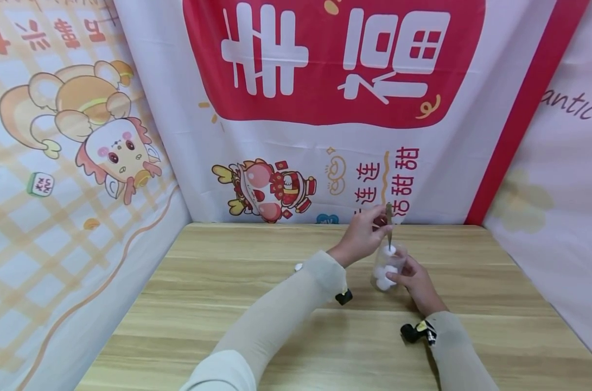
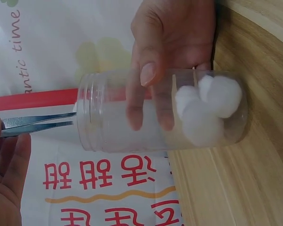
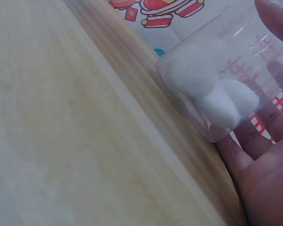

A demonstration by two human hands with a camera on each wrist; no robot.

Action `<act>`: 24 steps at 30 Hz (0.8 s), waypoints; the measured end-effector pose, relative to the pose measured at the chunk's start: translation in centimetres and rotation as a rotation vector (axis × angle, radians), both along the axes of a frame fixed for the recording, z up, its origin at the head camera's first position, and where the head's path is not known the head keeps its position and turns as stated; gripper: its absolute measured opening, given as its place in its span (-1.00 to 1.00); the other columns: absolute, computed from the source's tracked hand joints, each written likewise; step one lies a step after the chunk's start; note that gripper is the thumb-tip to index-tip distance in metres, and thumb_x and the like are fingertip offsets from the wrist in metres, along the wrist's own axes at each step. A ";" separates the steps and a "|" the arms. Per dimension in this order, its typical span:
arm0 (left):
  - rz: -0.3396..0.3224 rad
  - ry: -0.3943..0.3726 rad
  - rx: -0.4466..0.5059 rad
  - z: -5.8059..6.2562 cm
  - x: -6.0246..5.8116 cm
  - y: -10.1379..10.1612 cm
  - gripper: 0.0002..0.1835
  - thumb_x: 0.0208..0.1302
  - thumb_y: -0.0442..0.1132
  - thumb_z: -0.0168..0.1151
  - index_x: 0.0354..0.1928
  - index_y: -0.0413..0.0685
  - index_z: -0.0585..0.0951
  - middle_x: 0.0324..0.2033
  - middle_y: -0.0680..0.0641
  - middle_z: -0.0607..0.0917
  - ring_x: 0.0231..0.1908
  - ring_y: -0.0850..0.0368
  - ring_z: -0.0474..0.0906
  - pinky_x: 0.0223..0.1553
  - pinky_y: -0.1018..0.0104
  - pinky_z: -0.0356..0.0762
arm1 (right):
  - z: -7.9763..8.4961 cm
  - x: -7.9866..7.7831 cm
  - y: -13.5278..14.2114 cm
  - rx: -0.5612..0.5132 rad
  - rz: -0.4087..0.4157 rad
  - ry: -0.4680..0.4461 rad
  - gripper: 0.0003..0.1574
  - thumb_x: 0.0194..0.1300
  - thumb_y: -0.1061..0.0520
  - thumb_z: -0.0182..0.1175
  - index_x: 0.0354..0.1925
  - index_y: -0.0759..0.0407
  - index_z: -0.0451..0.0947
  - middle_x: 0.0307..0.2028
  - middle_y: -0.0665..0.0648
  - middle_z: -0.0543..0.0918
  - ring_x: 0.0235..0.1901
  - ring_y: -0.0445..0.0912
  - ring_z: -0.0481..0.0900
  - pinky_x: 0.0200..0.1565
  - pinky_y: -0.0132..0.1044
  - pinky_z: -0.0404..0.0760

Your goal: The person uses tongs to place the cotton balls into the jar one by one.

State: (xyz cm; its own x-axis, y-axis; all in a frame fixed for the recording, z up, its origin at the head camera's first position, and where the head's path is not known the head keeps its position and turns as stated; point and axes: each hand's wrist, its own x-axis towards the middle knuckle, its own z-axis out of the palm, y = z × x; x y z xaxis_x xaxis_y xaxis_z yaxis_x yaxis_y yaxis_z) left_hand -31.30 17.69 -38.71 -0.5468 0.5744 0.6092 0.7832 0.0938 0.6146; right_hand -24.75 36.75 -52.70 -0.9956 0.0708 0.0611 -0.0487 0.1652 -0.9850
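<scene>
My left hand [image 1: 361, 236] pinches metal tweezers [image 2: 35, 123] above a clear plastic jar [image 2: 118, 136]. In the left wrist view the tweezer tips are apart at the jar's mouth, with nothing visible between them. My right hand [image 1: 418, 282] holds the jar around its side, thumb and fingers on the wall. Several white cotton balls [image 2: 202, 122] lie at the jar's bottom. The head view shows a white patch near the mouth, below the tweezers; I cannot tell whether it is another cotton ball. The jar's lid is not in view.
A small white piece [image 1: 298, 267], perhaps a cotton ball, lies on the wooden table [image 1: 217, 304] left of the jar, beside my left forearm. Printed cloth [image 1: 286, 136] hangs behind the table and along both sides. Each sleeve has a black camera at the wrist.
</scene>
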 end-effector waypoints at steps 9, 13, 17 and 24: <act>0.003 -0.052 -0.010 -1.0 -0.3 -0.3 -0.70 0.31 -0.38 0.25 0.05 -0.02 0.52 -0.20 0.08 0.63 -0.20 0.39 0.53 -0.18 0.60 0.54 | 0.0 -0.1 0.0 0.007 0.012 0.016 -0.11 0.21 0.00 0.38 0.41 0.05 0.22 0.34 0.21 0.33 0.29 0.08 0.30 0.17 -0.33 0.38; 0.001 -0.058 -0.011 -1.1 -0.3 -0.4 -0.69 0.30 -0.40 0.25 0.05 -0.03 0.53 -0.19 0.05 0.63 -0.20 0.39 0.53 -0.18 0.59 0.55 | 0.0 0.0 -0.1 0.000 0.015 0.035 -0.12 0.21 0.03 0.38 0.40 0.07 0.23 0.33 0.25 0.35 0.24 0.01 0.36 0.08 -0.46 0.42; -0.005 -0.048 -0.009 -1.2 -0.3 -0.4 -0.69 0.32 -0.38 0.24 0.07 -0.05 0.53 -0.17 0.03 0.63 -0.19 0.39 0.53 -0.18 0.59 0.55 | 0.1 0.1 -0.2 -0.002 0.014 0.032 -0.09 0.20 0.01 0.39 0.41 0.08 0.22 0.31 0.28 0.35 0.20 -0.02 0.39 0.04 -0.51 0.44; -0.013 -0.035 0.011 -1.3 -0.6 -0.6 -0.71 0.30 -0.39 0.25 0.04 -0.10 0.54 -0.18 -0.01 0.63 -0.20 0.36 0.54 -0.18 0.58 0.55 | 0.2 0.1 -0.2 0.004 0.010 0.013 -0.03 0.18 -0.03 0.40 0.43 0.14 0.18 0.30 0.24 0.38 0.22 0.05 0.38 0.04 -0.49 0.42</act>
State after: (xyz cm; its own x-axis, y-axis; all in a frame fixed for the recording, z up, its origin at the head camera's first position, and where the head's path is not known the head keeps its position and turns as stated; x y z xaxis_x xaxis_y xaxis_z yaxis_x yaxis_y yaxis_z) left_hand -31.87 17.06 -39.99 -0.5608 0.5749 0.5957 0.7622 0.0775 0.6427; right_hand -24.65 36.59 -52.47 -0.9954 0.0604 0.0745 -0.0634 0.1686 -0.9836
